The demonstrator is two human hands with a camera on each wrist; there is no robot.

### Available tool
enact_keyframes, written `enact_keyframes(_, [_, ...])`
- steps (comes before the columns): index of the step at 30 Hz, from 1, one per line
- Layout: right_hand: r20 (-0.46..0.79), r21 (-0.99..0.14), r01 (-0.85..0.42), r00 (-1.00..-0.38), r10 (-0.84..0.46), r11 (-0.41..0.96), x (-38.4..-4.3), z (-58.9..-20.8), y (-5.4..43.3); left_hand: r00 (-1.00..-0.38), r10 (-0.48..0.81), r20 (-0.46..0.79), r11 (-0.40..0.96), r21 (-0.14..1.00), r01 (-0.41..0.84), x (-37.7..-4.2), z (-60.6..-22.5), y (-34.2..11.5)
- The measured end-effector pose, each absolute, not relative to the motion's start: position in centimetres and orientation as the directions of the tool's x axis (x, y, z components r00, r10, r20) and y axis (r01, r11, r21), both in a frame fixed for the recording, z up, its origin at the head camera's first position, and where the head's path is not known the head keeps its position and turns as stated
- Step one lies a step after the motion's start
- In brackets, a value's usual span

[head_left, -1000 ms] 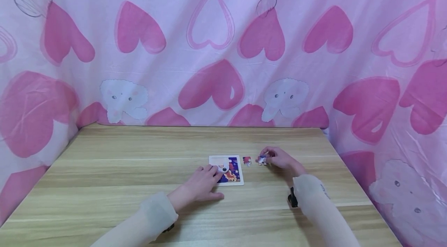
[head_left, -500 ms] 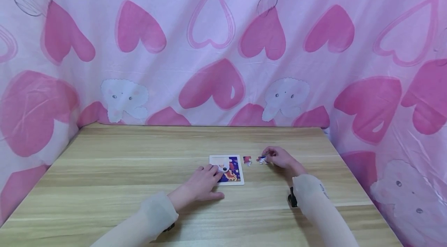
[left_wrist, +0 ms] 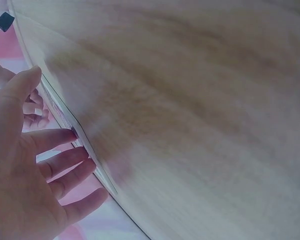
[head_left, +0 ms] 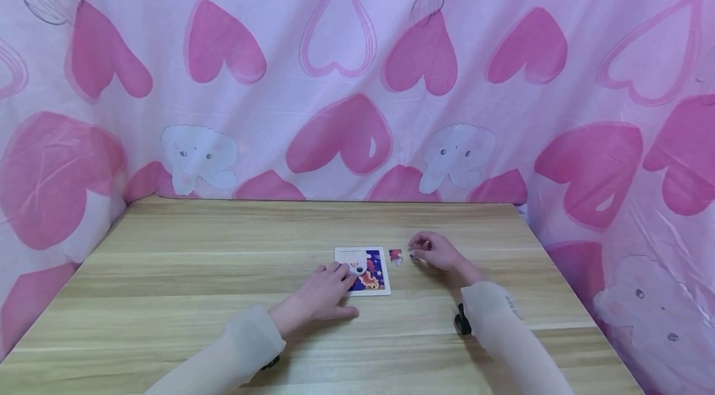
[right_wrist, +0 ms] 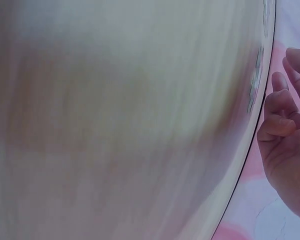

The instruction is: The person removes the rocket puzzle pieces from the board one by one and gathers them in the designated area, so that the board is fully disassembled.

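Note:
My left hand [head_left: 325, 294] lies with extended fingers on the left part of a small white-framed jigsaw puzzle [head_left: 377, 271], a dark blue picture with stars and orange shapes. In the left wrist view, the fingertips of this hand [left_wrist: 45, 160] touch the puzzle's edge. Right of the frame, a loose red and white puzzle piece [head_left: 396, 256] lies flat. Further right, my right hand [head_left: 438, 251] pinches a second puzzle piece [head_left: 414, 256], mostly covered by thumb and fingers. The right wrist view shows this hand [right_wrist: 290, 135] with its lower fingers curled; its grip is hidden there.
Both hands work above a light wooden table [head_left: 195, 283]. Its far edge meets a pink curtain [head_left: 335, 134] printed with hearts, which also hangs along both sides. A black strap part [head_left: 462, 320] shows at the right wrist.
My right hand has shifted slightly left, covering more of the far puzzle piece. The left hand, puzzle frame and nearer loose piece keep their places.

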State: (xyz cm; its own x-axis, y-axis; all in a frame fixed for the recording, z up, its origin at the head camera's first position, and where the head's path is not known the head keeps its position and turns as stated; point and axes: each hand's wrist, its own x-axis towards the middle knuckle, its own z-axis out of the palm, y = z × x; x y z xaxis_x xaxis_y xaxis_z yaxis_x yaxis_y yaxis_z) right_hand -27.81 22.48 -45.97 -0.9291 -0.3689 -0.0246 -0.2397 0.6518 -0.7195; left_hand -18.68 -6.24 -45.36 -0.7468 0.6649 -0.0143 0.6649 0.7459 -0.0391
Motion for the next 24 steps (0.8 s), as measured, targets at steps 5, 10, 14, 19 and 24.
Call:
enact_keyframes(5, [-0.011, -0.727, -0.280, -0.908, -0.418, 0.627, -27.6, -46.2, 21.0, -0.743, 0.669, -0.005, 0.743, -0.045, 0.668, -18.7, -45.3, -6.3])
enact_keyframes(10, [-0.006, -0.724, -0.326, -0.878, -0.478, 0.608, -27.2, -46.1, 19.3, -0.734, 0.679, 0.015, 0.733, -0.060, 0.678, -18.7, -45.4, -6.3])
enact_keyframes(14, [0.026, -0.718, -0.380, -0.852, -0.522, 0.584, -26.9, -45.9, 17.9, -0.732, 0.681, 0.023, 0.732, -0.042, 0.680, -18.8, -45.5, -6.2])
enact_keyframes(19, [0.032, -0.706, -0.406, -0.836, -0.547, 0.580, -26.8, -45.7, 16.6, -0.737, 0.675, 0.018, 0.737, -0.012, 0.675, -18.8, -45.5, -6.1])
enact_keyframes(24, [0.018, -0.654, -0.446, -0.817, -0.576, 0.611, -27.0, -45.9, 15.7, -0.741, 0.671, 0.007, 0.741, -0.001, 0.671, -18.8, -45.4, -6.0])
